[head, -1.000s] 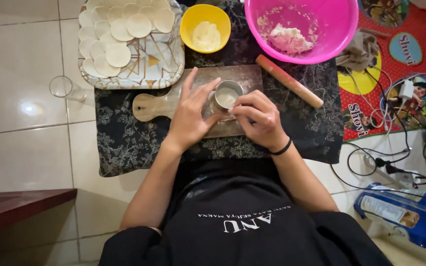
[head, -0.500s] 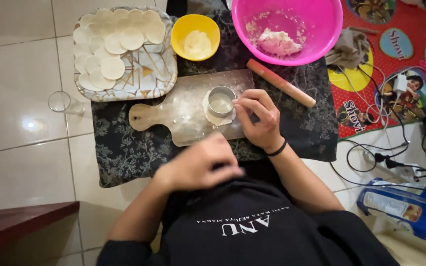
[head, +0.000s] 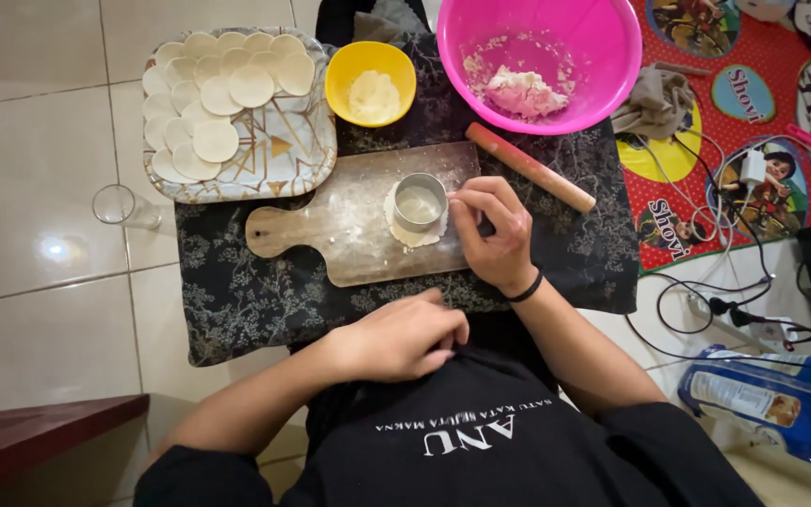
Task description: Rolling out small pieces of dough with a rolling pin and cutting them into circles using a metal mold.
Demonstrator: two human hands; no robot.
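A round metal cutter (head: 420, 201) stands on a flattened piece of dough (head: 413, 233) on a floured wooden board (head: 349, 230). My right hand (head: 492, 230) rests beside the cutter, its fingertips pinching the dough edge at the cutter's right side. My left hand (head: 401, 336) lies loosely curled near my lap, below the board, holding nothing that I can see. A tray (head: 298, 150) at the upper left carries several cut dough rounds (head: 227, 84).
A wooden rolling pin (head: 529, 167) lies right of the board. A yellow bowl of flour (head: 371, 83) and a pink bowl with dough (head: 542, 61) sit behind. A dark patterned cloth (head: 237, 300) covers the tiled floor. A glass (head: 116, 205) stands left; cables and a blue packet (head: 767, 404) lie right.
My left hand has left the cutter and drawn back toward my lap. My right hand stays by the cutter, fingers at the dough edge.
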